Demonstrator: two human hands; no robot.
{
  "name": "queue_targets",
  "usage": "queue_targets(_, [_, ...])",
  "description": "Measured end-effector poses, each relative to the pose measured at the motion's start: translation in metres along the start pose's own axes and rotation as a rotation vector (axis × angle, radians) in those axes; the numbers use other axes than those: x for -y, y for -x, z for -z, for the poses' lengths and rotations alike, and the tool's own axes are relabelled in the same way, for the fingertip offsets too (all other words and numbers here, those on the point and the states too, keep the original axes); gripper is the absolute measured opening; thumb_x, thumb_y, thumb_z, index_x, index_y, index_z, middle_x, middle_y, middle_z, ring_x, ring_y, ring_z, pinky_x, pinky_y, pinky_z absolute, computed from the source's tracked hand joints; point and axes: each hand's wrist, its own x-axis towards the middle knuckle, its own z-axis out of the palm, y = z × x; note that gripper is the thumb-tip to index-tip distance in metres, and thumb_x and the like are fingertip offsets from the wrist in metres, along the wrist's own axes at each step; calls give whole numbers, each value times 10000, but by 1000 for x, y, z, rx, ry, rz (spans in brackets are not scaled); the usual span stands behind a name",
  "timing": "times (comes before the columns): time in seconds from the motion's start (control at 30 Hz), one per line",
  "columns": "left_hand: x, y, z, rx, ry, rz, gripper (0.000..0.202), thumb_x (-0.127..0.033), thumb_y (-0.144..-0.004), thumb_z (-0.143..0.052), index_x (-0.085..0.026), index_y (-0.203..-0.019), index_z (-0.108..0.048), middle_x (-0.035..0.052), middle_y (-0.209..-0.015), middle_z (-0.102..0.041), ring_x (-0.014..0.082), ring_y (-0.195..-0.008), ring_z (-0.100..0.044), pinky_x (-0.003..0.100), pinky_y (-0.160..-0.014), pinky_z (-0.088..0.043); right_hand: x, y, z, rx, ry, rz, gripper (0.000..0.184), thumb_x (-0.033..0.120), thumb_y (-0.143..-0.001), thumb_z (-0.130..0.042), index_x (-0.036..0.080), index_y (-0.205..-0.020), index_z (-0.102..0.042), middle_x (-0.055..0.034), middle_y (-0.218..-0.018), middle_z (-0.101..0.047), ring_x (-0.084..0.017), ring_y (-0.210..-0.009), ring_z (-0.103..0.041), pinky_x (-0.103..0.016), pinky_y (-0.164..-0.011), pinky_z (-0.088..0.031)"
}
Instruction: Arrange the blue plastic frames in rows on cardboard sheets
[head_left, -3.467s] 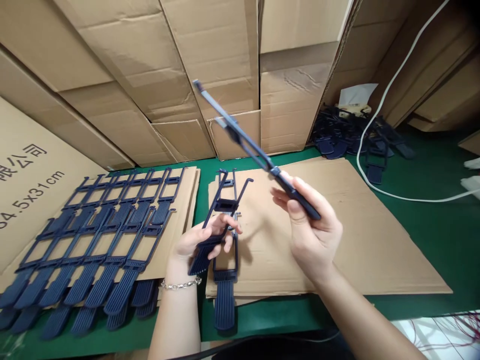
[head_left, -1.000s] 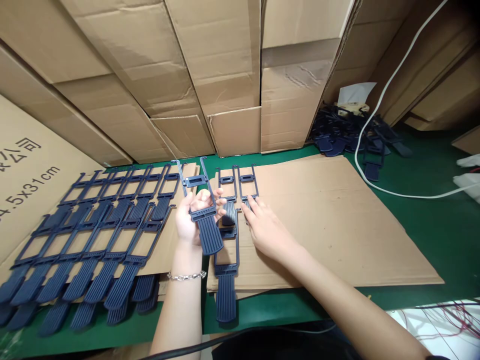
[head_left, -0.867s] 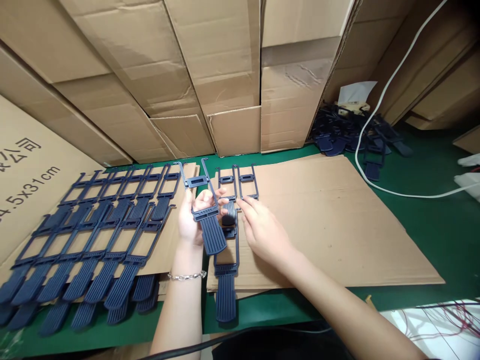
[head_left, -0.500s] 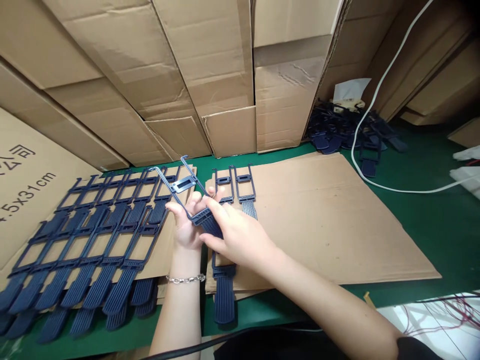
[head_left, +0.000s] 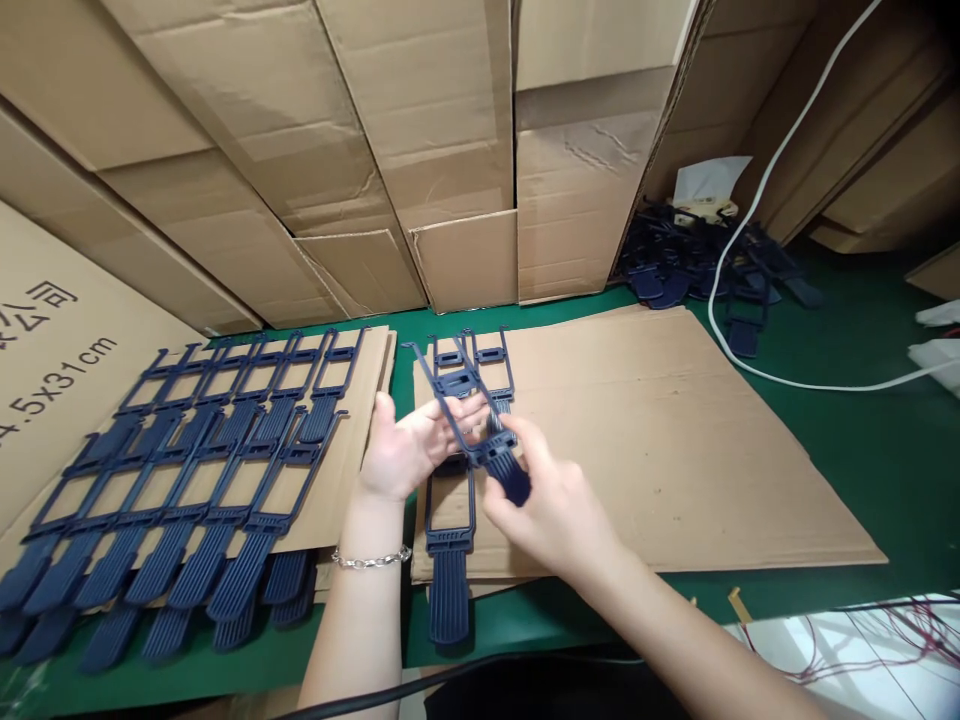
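Note:
My right hand (head_left: 559,495) pinches a dark blue plastic frame piece (head_left: 491,452) by its ribbed paddle end, with the thin two-legged frame slanting up and left. Beside and partly behind that frame is my left hand (head_left: 405,445), palm up and fingers stretched out; whether the fingers touch the piece I cannot tell. Under my hands, similar blue frame pieces (head_left: 449,595) lie on a cardboard sheet (head_left: 660,450), one with its paddle over the near edge. Part of them is hidden by my hands.
Left of my hands, overlapping rows of blue pieces (head_left: 247,570) cover another cardboard stack (head_left: 379,375). Cardboard boxes (head_left: 442,130) wall off the back. A loose heap of blue parts (head_left: 675,255) sits at the back right. A white cable (head_left: 720,290) curves over the green table (head_left: 840,400).
The blue frame piece has moved right and away from my left palm, carried by my right hand. My left hand has opened, its fingers now extended to the right.

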Motion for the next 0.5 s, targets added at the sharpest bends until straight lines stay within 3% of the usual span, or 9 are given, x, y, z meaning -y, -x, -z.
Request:
queue_targets(0.1, [1, 0, -1, 92, -66, 59, 559, -603, -700, -584, -124, -986, -612, 146, -1105, -593, 287, -1016, -558, 354, -864, -450, -16, 19, 11, -42, 0, -66, 506, 312, -769, -428, 178, -1254, -379, -13, -683, -639, -145, -510, -589, -214, -485, -420])
queue_targets(0.17, [-1, 1, 1, 81, -63, 7, 434, -493, -733, -613, -133, -975, -618, 138, -1105, -593, 262, -957, -582, 329, -808, -476, -25, 30, 17, -59, 88, -99, 488, 309, -773, -416, 178, -1243, -394, -5, -642, -627, -148, -486, -583, -216, -466, -408])
queue_targets(0.3, [-10, 2, 13, -67, 126, -195, 316, -415, -739, -602, -149, -909, -622, 95, -977, -628, 212, -791, -598, 311, -673, -512, -38, 45, 22, -50, 417, -184, 490, 328, -767, -429, 187, -1236, -421, 17, -532, -585, -193, -426, -569, -243, -406, -360])
queue_targets(0.5, [-17, 0, 33, -290, 433, -380, 284, -371, -831, -369, -165, -840, -564, 38, -838, -604, 152, -691, -574, 312, -651, -515, -33, 53, 12, 161, 680, -214, 540, 274, -773, -442, 171, -1302, -408, -20, -550, -603, -218, -469, -602, -248, -391, -365])
